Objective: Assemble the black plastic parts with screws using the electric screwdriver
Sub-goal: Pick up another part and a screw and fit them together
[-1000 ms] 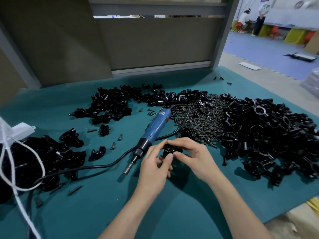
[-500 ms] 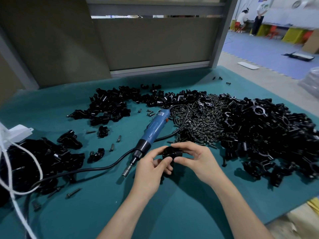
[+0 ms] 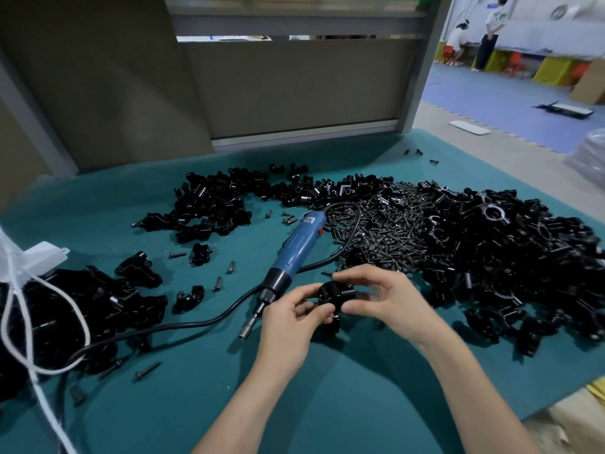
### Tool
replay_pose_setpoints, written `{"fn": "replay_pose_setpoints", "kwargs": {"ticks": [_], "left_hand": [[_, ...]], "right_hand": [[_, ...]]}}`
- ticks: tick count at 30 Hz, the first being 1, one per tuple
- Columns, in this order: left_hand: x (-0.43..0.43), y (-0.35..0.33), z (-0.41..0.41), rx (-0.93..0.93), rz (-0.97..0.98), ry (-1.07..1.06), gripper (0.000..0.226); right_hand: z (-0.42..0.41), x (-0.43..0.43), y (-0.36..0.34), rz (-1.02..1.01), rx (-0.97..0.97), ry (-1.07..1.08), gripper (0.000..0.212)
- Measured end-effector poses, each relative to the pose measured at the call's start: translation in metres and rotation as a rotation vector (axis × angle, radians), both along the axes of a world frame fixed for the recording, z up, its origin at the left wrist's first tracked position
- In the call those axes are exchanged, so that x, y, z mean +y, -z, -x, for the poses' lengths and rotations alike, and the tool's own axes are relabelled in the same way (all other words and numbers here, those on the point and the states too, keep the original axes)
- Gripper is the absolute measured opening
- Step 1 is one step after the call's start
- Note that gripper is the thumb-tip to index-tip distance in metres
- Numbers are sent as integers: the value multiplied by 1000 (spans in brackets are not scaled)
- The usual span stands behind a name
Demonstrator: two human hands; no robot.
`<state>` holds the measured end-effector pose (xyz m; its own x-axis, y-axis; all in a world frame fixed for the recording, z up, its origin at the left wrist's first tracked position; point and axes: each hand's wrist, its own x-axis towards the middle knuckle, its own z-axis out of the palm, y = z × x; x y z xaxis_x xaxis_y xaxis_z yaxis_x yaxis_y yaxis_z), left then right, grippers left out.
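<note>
A small black plastic part [image 3: 337, 294] is pinched between the fingers [image 3: 311, 314] of the left hand [image 3: 288, 322] and those of the right hand [image 3: 396, 306]. It is held just above the worktop [image 3: 196, 388], near the front middle. The left fingers are curled against its near left side. The right thumb and forefinger are pressed to its right side, and the other right fingers are arched loosely over it. Whether a screw is seated in the part cannot be told: its underside is hidden by the fingers, and the right fingertips are blurred.

Just beside the left hand, the electric screwdriver [image 3: 294, 253] is laid flat on the teal worktop, bit end towards the person. Its black cable [image 3: 183, 326] is looped back past the heap of screws [image 3: 386, 231] and trailed off to the left.

Behind the right hand, the heap of screws is merged with a large pile of black parts [image 3: 507, 257], which is cut off by the right edge. A smaller pile of parts [image 3: 212, 204] is spread at the back left. A dark heap [image 3: 82, 303] at the left edge is partly covered by a white cord [image 3: 19, 309], and its pieces are hard to tell apart. Loose screws [image 3: 145, 371] are scattered between them.
</note>
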<state>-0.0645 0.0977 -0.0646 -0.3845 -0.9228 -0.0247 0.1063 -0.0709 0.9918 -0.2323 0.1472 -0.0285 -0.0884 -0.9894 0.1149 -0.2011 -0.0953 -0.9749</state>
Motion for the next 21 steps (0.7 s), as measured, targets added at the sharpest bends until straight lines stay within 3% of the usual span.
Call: {"fn": "replay_pose_setpoints", "kwargs": {"ticks": [4,6,11,21], "left_hand": [[-1,1,0,-2,-37,-17,30],[-1,-1,1,-3,-42,-16,30],[1,-6,-1,-7,-56,-11,30],[-1,-8,-1,-5,-41,5,30]], "right_hand": [[19,-45,-38,72,252,371,22],[24,-86,-48,-14,417,494,14],[13,-163,-28,-389,885,412,15],[-8,-175,-19,-396,1312,377,12]]}}
